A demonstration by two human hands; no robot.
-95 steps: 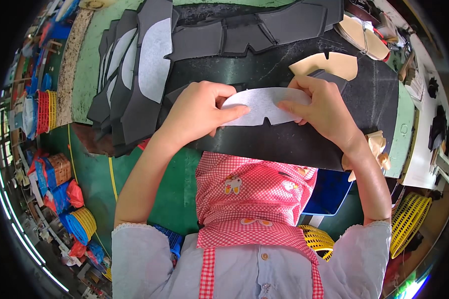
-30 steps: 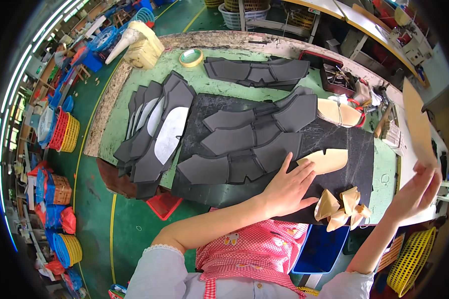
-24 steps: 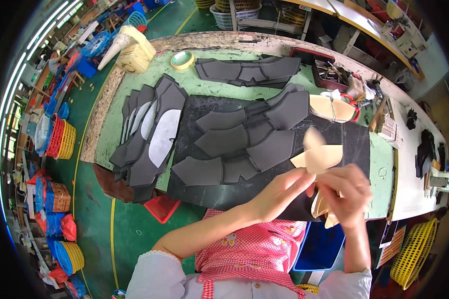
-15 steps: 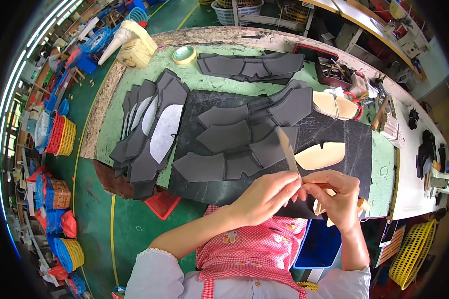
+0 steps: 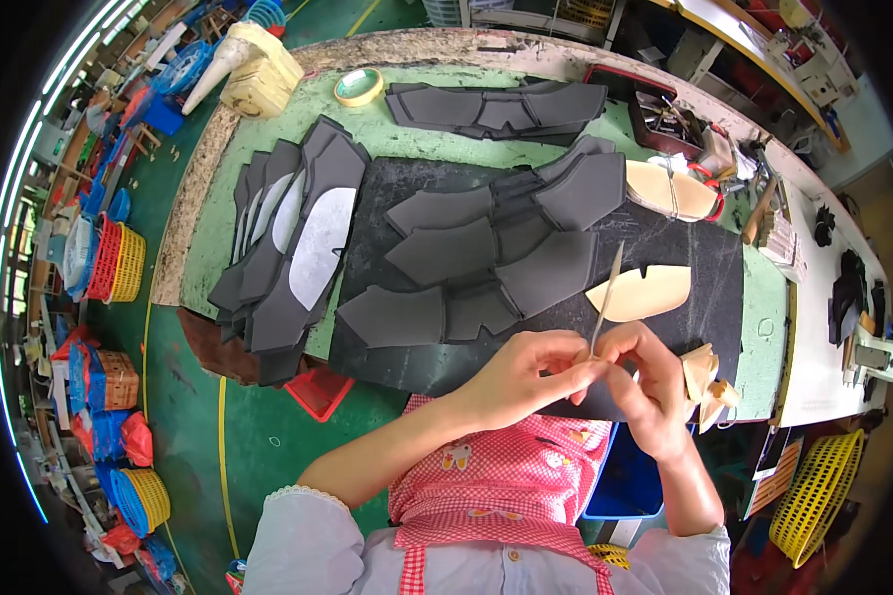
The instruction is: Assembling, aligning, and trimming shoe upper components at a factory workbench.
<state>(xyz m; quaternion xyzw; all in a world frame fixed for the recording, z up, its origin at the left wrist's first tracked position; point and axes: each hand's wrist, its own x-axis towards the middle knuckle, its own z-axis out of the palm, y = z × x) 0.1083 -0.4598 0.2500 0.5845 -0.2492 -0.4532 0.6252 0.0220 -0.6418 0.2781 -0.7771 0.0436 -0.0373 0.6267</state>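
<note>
A thin cream cut piece (image 5: 610,288) stands nearly edge-on above the black mat (image 5: 690,347). My left hand (image 5: 531,375) pinches its lower end between thumb and fingers. From the other side, my right hand (image 5: 650,392) is closed at the same end, fingertips close to the left ones. A similar notched cream piece (image 5: 643,294) lies flat on the mat just beyond my hands. Several dark grey foam-like panels (image 5: 466,238) lie in overlapping rows to the left of it. Curled cream scraps (image 5: 702,377) are beside my right hand.
More grey panels, some with white patches (image 5: 319,243), are fanned out at the left; another stack (image 5: 496,107) lies at the back. A tape roll (image 5: 358,87), a tied cream bundle (image 5: 673,190) and a tool tray (image 5: 660,119) sit around the mat. A blue bin (image 5: 625,481) is below the near edge.
The cream piece has swung from leaning left to leaning slightly right, now edge-on. My right hand has shifted a little left and up, and the scraps beside it show more fully.
</note>
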